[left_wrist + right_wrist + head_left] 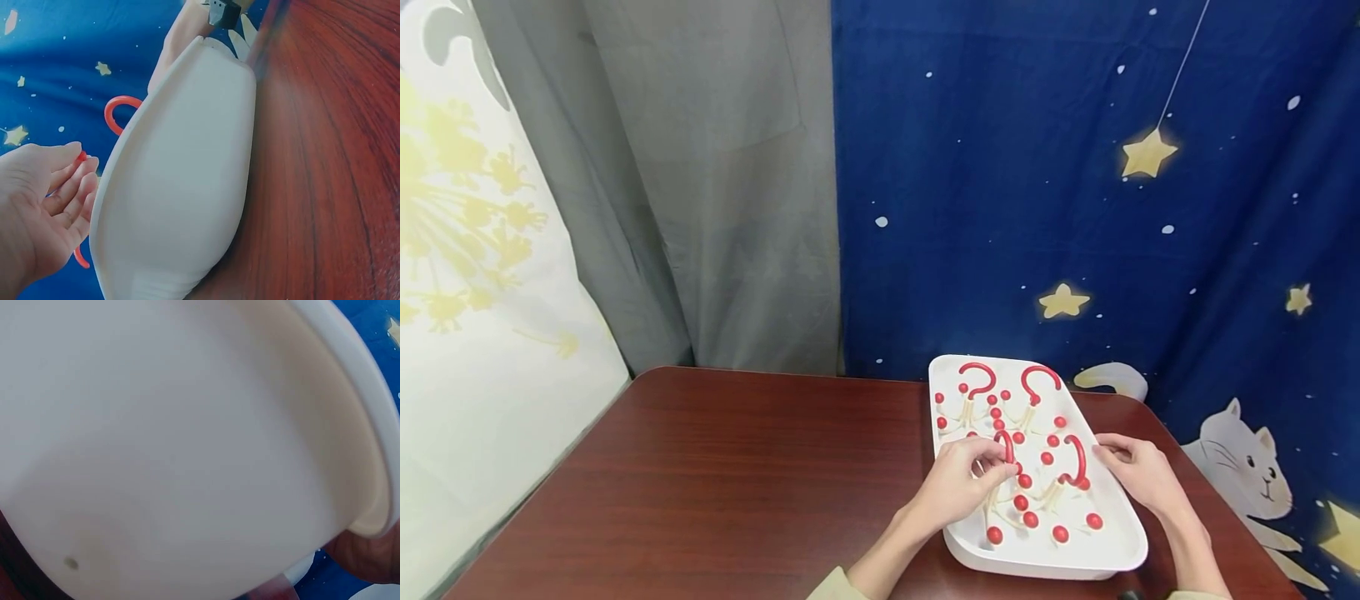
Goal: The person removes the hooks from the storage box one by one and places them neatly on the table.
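A white tray (1123, 546) with a raised rim holds several pale spindly stands, each topped by a red hook (1077, 458) and ringed by arms with red balls (1060, 534). Over its left side is my left hand (958, 483), thumb and fingertips pinching a small red ball (82, 155) beside the front left hook (1004, 444). The fingers hide part of that stand. At the tray's right edge, my right hand (1142, 475) grips the rim. In the right wrist view, the tray's white wall fills most of the picture, with part of the right hand (372, 553) below the rim.
The tray stands at the right of a dark red-brown wooden table (715, 500). Behind the table hang a grey curtain (737, 208) and a blue curtain (970, 167) printed with stars and a cat.
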`<state>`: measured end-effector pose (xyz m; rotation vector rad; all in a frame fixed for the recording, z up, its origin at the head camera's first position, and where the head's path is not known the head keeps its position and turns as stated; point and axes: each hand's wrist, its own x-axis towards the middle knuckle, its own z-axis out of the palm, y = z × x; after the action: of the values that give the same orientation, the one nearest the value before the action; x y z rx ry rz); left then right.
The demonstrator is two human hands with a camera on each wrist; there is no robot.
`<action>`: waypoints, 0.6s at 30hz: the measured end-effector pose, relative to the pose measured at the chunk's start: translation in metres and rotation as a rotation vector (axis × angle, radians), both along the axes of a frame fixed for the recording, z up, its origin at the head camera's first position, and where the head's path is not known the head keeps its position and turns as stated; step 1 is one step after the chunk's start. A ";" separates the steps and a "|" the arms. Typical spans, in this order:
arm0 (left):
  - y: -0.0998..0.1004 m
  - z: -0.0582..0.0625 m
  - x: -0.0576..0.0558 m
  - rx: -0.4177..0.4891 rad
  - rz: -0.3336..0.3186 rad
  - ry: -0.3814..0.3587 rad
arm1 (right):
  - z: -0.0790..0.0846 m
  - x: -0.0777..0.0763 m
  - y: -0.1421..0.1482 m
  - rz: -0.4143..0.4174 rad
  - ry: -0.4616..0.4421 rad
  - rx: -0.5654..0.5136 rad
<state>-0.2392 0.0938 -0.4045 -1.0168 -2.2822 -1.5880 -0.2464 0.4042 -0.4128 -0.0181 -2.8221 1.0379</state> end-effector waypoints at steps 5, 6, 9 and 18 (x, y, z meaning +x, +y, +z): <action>-0.001 0.001 0.000 0.016 -0.001 -0.007 | 0.000 0.000 0.000 0.001 -0.002 -0.003; -0.001 0.002 0.001 0.018 -0.002 -0.005 | 0.000 0.000 0.000 0.001 -0.002 -0.004; -0.001 0.003 0.001 0.028 -0.003 0.005 | 0.000 0.000 0.000 0.000 -0.001 -0.006; -0.004 0.015 0.007 0.108 -0.029 0.022 | -0.002 0.000 0.001 -0.004 0.008 -0.005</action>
<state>-0.2326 0.0903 -0.3900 -1.0396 -2.1511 -1.6820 -0.2465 0.4049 -0.4151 -0.0193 -2.8108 1.0423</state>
